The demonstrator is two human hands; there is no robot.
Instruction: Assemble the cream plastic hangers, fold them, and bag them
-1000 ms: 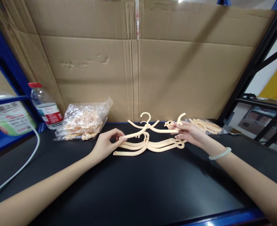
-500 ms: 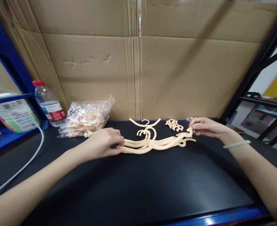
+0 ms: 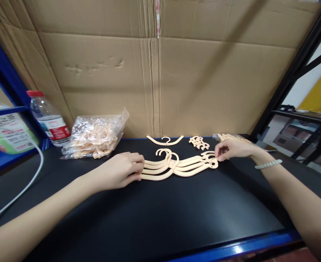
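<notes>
A stack of several cream plastic hangers [image 3: 177,166] lies flat on the black table top [image 3: 160,214], hooks pointing away from me. My left hand [image 3: 122,171] has its fingers curled on the left ends of the stack. My right hand [image 3: 233,149] pinches the right ends. One more hanger [image 3: 165,141] lies alone behind the stack, close to the cardboard wall. A small heap of cream clips [image 3: 199,142] rests to the right of it.
A clear plastic bag of cream parts [image 3: 93,137] sits at the back left, with a water bottle [image 3: 47,118] beside it. Another bag of parts [image 3: 231,137] lies behind my right hand. A white cable [image 3: 21,189] crosses the left side. A cardboard sheet [image 3: 160,72] walls the back.
The hanger held up in both hands a second ago has come down onto the stack. Both hands now rest at the stack's ends on the table.
</notes>
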